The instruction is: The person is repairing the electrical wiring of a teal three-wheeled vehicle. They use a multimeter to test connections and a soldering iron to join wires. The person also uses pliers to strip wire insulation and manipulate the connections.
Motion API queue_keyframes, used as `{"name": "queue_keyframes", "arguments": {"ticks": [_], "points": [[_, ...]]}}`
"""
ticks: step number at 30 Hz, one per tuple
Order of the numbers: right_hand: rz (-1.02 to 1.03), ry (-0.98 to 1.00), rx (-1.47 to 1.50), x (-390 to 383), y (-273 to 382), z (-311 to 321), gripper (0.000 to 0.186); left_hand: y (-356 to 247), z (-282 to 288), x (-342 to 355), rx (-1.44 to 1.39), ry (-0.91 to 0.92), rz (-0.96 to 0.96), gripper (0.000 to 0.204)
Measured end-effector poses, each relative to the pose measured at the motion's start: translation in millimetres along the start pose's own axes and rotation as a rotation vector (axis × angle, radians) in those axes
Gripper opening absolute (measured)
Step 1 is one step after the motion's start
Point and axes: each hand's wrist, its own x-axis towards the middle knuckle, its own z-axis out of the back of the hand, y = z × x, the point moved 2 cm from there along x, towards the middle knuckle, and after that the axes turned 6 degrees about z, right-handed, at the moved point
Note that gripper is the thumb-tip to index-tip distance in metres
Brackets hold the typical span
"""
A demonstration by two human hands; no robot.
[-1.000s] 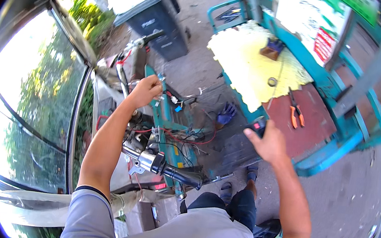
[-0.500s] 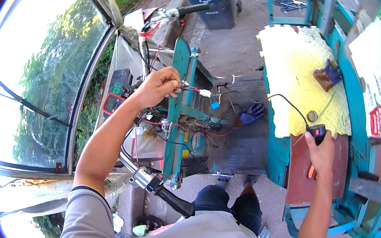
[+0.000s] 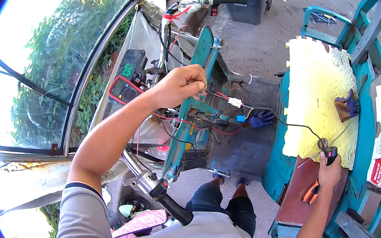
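"Anything in the left hand?"
"Thin wires, pinched between closed fingertips."
"And rightward from there?"
"Past a white plug and a blue plug, along a black cable to a small black box, gripped in the curled right hand."
"Any change?"
"Carried across to the yellow mat's lower edge since a second ago, probably leaving the cable easier to follow."

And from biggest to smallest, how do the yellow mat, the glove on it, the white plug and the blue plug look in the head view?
1. Yellow mat
2. Glove on it
3. White plug
4. Blue plug
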Motion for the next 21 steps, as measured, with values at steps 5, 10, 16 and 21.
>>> {"name": "queue_keyframes", "arguments": {"ticks": [5,10,16,21], "points": [[0.097,-0.050,-0.036,3.6,-12.3,-23.2,0.071,3.1,-2.7,2.0,-0.043,-0.030,0.006,0.016],[0.132,-0.202,-0.122,6.4,-24.4,-30.4,0.071,0.3,-4.9,2.6,-0.053,-0.045,0.032,0.014],[0.272,-0.469,0.154,-13.6,47.6,-1.1,0.050,-0.1,-2.3,2.7,-0.047,-0.039,0.040,0.015],[0.268,-0.064,0.929,-55.6,221.4,19.5,0.028,2.0,-3.7,0.1,-0.040,-0.021,0.072,0.016]]}}
